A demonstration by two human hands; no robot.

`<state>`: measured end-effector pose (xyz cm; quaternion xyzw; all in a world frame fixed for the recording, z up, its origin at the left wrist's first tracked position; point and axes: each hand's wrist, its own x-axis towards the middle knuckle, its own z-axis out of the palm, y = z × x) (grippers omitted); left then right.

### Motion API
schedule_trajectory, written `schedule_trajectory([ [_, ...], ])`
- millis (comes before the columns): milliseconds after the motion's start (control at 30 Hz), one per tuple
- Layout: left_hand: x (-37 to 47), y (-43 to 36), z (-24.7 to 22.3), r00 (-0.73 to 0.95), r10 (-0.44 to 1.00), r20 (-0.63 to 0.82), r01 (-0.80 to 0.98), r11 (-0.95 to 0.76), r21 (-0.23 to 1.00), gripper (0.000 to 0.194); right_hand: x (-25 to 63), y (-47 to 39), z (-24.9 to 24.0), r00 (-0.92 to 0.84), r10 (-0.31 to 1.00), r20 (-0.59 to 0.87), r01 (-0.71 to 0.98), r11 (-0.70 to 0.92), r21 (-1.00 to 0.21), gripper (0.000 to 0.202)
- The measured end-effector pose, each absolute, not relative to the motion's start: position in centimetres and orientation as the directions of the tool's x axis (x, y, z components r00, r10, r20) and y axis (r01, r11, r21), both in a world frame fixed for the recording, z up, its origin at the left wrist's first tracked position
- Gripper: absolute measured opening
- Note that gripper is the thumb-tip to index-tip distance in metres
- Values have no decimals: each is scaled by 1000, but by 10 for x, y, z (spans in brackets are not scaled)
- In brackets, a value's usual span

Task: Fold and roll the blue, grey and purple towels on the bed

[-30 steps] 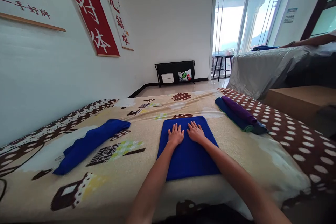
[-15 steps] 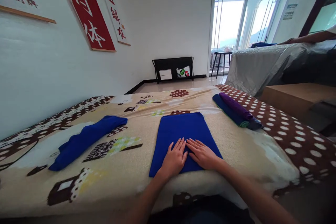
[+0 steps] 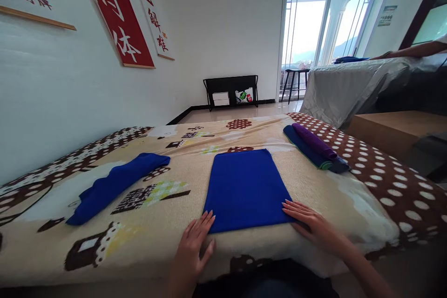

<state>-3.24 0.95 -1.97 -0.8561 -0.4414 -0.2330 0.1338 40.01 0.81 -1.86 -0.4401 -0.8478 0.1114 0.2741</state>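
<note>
A blue cloth [image 3: 247,186], folded into a flat rectangle, lies on the patterned blanket [image 3: 139,251] in front of me. My left hand [image 3: 195,242] rests at its near left corner, fingertips on the cloth's edge and thumb apart. At the near right corner, my right hand [image 3: 310,221] lies with its fingers stretched out and the tips touching the edge. Neither hand grips anything. To the left is another blue cloth [image 3: 117,186], loosely bunched. On the right sit rolled cloths: a purple roll [image 3: 314,141] beside a dark blue and green roll [image 3: 307,149].
Beyond the bed stands a low black rack [image 3: 230,91] against the wall. A plastic-covered table [image 3: 345,86] is at the right, where another person's arm [image 3: 415,50] reaches over dark blue cloth [image 3: 351,59]. A cardboard box [image 3: 380,125] stands below, and a black stool [image 3: 295,84] by the glass door.
My hands have parted from the middle of the folded cloth, the left sliding to its near left corner and the right to its near right corner. The cloth looks flat in both frames.
</note>
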Motion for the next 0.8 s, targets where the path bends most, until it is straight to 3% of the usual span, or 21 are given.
schedule_trajectory([
  [367, -65, 23, -27, 451, 609, 652, 680, -708, 191, 41, 404, 12, -39, -359, 748, 559, 696, 613, -374, 41],
  [600, -71, 21, -35, 522, 469, 712, 700, -712, -44, 58, 417, 10, -39, -368, 747, 554, 715, 608, -346, 32],
  [800, -63, 21, -29, 478, 465, 745, 717, -696, -25, 51, 427, 10, -42, -386, 762, 520, 756, 585, -295, 30],
])
